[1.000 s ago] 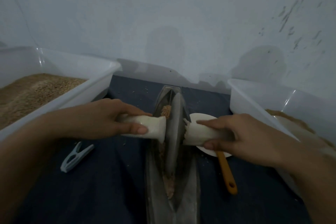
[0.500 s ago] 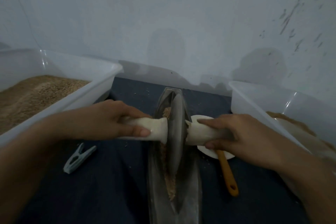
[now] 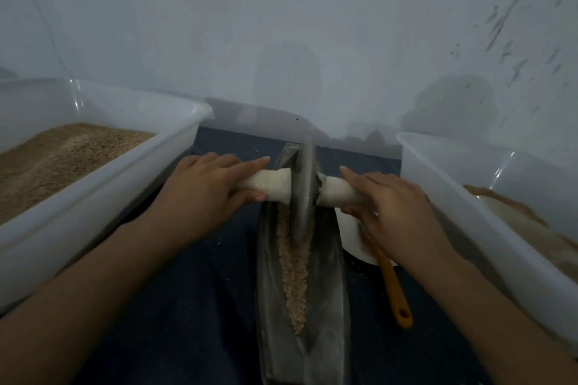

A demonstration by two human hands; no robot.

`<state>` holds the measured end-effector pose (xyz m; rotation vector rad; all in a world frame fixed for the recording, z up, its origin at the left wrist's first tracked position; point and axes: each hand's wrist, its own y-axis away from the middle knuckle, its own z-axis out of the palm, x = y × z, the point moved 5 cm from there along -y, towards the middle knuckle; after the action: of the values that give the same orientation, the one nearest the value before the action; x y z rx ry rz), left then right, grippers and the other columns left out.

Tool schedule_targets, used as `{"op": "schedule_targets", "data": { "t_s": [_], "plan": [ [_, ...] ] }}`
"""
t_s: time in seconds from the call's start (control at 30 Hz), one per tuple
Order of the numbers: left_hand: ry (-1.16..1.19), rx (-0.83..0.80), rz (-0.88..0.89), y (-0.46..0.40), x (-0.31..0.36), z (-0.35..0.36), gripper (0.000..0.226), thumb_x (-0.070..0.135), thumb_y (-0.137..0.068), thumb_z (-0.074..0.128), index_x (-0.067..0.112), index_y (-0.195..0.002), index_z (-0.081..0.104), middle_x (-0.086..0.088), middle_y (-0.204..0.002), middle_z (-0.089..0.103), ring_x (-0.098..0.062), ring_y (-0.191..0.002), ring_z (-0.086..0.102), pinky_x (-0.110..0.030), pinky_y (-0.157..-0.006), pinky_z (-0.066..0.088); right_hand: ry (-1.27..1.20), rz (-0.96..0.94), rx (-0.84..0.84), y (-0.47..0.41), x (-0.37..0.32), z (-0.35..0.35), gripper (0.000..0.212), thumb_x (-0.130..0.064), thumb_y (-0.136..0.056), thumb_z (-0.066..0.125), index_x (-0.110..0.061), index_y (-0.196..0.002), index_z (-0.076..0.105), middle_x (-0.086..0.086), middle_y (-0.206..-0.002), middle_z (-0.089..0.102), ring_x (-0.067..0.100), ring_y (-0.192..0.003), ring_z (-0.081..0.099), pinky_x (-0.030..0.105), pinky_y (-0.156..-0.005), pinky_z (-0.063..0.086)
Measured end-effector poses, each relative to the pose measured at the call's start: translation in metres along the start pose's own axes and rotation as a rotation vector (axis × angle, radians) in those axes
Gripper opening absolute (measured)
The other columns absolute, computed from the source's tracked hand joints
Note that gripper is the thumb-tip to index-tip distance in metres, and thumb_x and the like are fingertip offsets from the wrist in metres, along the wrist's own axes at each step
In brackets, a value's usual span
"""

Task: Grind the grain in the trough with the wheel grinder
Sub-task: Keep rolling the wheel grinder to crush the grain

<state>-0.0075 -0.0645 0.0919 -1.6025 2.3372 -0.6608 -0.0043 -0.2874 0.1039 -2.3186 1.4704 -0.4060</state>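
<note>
Grain (image 3: pixel 294 272) lies in a narrow brown strip along the bottom of the long grey trough (image 3: pixel 328 322), which runs away from me on the dark blue mat (image 3: pixel 187 306). My wheel grinder (image 3: pixel 302 194) stands upright on edge at the far part of the trough, its rim down in the grain. My left hand (image 3: pixel 203 194) wraps the pale left handle (image 3: pixel 272 186), thumb underneath, fingers curled over the top, forearm stretched forward. My right hand (image 3: pixel 387 206) grips the pale right handle (image 3: pixel 336 194) the same way, index finger lying along it toward the wheel. A white tub of grain (image 3: pixel 103 184) sits to my left, another white tub (image 3: pixel 469 212) to my right. Just right of the trough, a white dish (image 3: pixel 353 237) and an orange handle (image 3: pixel 394 287) show under my wrist.
</note>
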Motion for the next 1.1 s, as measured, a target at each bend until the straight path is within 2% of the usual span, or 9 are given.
{"op": "schedule_targets", "data": {
  "t_s": [0.23,0.4,0.47,0.53,0.7,0.8,0.9,1.0,1.1],
  "plan": [
    [0.374,-0.351,0.057,0.009,-0.001,-0.018,0.047,0.086,-0.062,0.035,0.073,-0.107,0.04,0.032,-0.105,0.059,0.012,-0.098,0.053,-0.015,-0.084,0.04,-0.16,-0.103,-0.236,0.014,-0.002,-0.022,0.048,-0.043,-0.081,0.064,-0.046,-0.127,0.049,-0.014,-0.102,0.061,-0.003,-0.085,0.048,0.014,-0.071,0.035],
    [0.449,-0.487,0.147,0.015,0.007,-0.031,0.055,0.087,-0.059,0.038,0.074,-0.112,0.036,0.041,-0.103,0.058,0.017,-0.092,0.056,-0.009,-0.082,0.043,-0.412,-0.115,-0.513,0.029,-0.004,-0.037,0.039,-0.053,-0.074,0.067,-0.073,-0.099,0.046,-0.035,-0.101,0.061,-0.014,-0.094,0.053,0.012,-0.082,0.04],
    [0.442,-0.479,0.114,0.012,0.007,-0.027,0.046,0.087,-0.063,0.036,0.076,-0.107,0.038,0.044,-0.103,0.057,0.019,-0.094,0.054,-0.006,-0.082,0.042,-0.374,-0.091,-0.473,0.027,-0.002,-0.032,0.036,-0.052,-0.074,0.066,-0.073,-0.097,0.047,-0.031,-0.105,0.062,-0.013,-0.093,0.053,0.012,-0.08,0.042],
    [0.419,-0.447,0.026,0.009,0.003,-0.02,0.047,0.084,-0.059,0.034,0.074,-0.104,0.045,0.034,-0.107,0.061,0.012,-0.098,0.055,-0.01,-0.084,0.041,-0.308,-0.03,-0.36,0.019,0.001,-0.022,0.045,-0.047,-0.079,0.064,-0.06,-0.118,0.045,-0.026,-0.109,0.057,-0.009,-0.088,0.049,0.011,-0.074,0.038],
    [0.017,-0.082,-0.049,0.0,-0.005,0.001,0.061,0.065,-0.08,0.032,0.047,-0.138,0.03,0.009,-0.123,0.054,-0.015,-0.113,0.048,-0.031,-0.092,0.036,-0.015,0.013,0.009,-0.001,0.0,0.0,0.054,-0.039,-0.09,0.055,-0.034,-0.14,0.036,-0.008,-0.124,0.058,0.013,-0.108,0.049,0.024,-0.085,0.031],
    [0.061,-0.049,-0.023,-0.002,-0.007,0.004,0.061,0.061,-0.081,0.04,0.044,-0.139,0.033,0.009,-0.115,0.055,-0.015,-0.108,0.049,-0.031,-0.088,0.036,-0.018,0.002,0.022,-0.001,-0.003,0.001,0.054,-0.038,-0.09,0.055,-0.031,-0.14,0.037,-0.006,-0.122,0.059,0.015,-0.108,0.049,0.024,-0.084,0.028],
    [0.203,-0.162,0.025,0.0,-0.008,-0.005,0.067,0.072,-0.066,0.036,0.052,-0.13,0.039,0.025,-0.094,0.051,0.003,-0.095,0.049,-0.022,-0.078,0.034,-0.028,-0.056,-0.09,0.005,-0.001,-0.006,0.056,-0.043,-0.087,0.057,-0.036,-0.139,0.038,-0.012,-0.109,0.059,0.008,-0.098,0.049,0.016,-0.074,0.027],
    [0.388,-0.333,0.045,0.005,-0.005,-0.016,0.053,0.081,-0.061,0.042,0.066,-0.112,0.047,0.042,-0.096,0.056,0.02,-0.094,0.051,-0.006,-0.078,0.038,-0.199,-0.086,-0.284,0.014,0.003,-0.02,0.051,-0.047,-0.08,0.064,-0.05,-0.128,0.045,-0.024,-0.093,0.058,-0.005,-0.084,0.05,0.009,-0.076,0.036],
    [0.486,-0.505,0.097,0.011,0.0,-0.022,0.054,0.086,-0.06,0.043,0.066,-0.11,0.049,0.038,-0.102,0.061,0.015,-0.095,0.056,-0.013,-0.083,0.044,-0.385,-0.126,-0.481,0.024,-0.001,-0.032,0.037,-0.055,-0.074,0.064,-0.074,-0.101,0.046,-0.023,-0.108,0.065,-0.005,-0.098,0.056,0.025,-0.087,0.047]
  ]
}}
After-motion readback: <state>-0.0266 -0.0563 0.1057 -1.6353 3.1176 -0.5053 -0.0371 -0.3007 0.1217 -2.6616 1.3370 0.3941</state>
